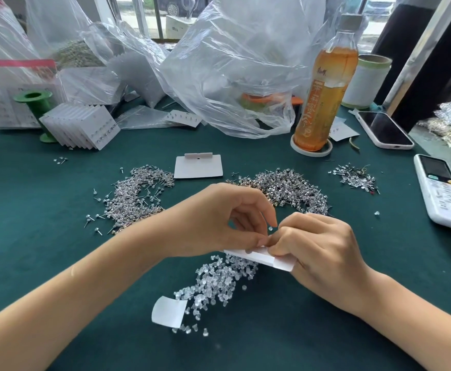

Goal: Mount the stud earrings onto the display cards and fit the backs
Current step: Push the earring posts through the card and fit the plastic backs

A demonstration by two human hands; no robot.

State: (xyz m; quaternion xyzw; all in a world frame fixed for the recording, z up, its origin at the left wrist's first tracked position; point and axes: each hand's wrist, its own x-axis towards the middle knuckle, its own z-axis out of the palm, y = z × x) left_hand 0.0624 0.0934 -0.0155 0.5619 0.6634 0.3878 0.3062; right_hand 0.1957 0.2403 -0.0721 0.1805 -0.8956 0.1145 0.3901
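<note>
White display card (259, 256) — long axis left-right, tilted.

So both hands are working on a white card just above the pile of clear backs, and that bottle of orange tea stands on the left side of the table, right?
Not quite. The head view shows the bottle of orange tea on the right side, near the phone. The rest holds: the left hand and right hand work a white card above the clear backs.

A green felt-covered table (45, 263) stands before a barred window (149, 20) admitting daylight.
</note>
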